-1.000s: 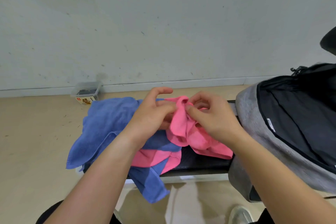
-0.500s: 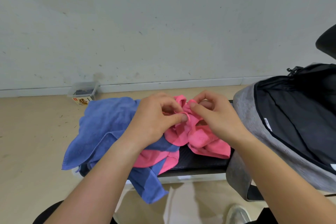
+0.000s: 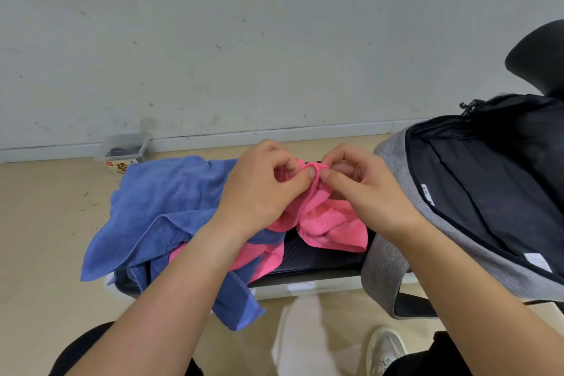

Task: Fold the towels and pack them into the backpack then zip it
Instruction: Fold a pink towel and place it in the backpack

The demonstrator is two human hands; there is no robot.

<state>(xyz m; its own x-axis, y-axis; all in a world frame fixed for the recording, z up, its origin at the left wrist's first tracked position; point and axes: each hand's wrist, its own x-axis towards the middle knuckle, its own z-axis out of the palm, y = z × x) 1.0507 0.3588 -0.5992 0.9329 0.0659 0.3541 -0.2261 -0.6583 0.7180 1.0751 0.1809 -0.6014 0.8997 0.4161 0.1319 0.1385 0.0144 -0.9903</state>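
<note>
From my station, the crumpled bright pink terry towel (image 3: 328, 224) is bunched on the right half of the black ribbed bench top (image 3: 317, 258), with its upper edge lifted above the heap. The left hand (image 3: 262, 192) pinches that edge between thumb and curled forefinger. The right hand (image 3: 364, 191) pinches the same edge just beside it. The two thumb tips almost meet, with only a fold of pink between them, and the other fingers of both hands are curled in. The towel is not folded yet. It hangs from the pinch in loose lobes and its lower end rests on the bench.

Just to the left, the large blue microfibre towel (image 3: 158, 201) lies rumpled over the bench's left end, with one corner drooping past the near edge. The left forearm crosses above it. I see a strip of pink cloth under the blue at the near edge, but I cannot tell whether it belongs to the held towel or to another.

On the right, the grey fabric backpack (image 3: 384, 268) sits against the bench end, just beside the pink towel. Its main compartment is unzipped and gapes open, showing black lining and small white labels.

Farther out, a clear plastic box (image 3: 125, 148) stands on the beige floor (image 3: 39, 238) against the scuffed pale wall (image 3: 244, 40). A white shoe (image 3: 384, 348) shows near the bottom. A dark rounded shape (image 3: 537, 61) sits at the right edge above the backpack, and I cannot make out what it is.
</note>
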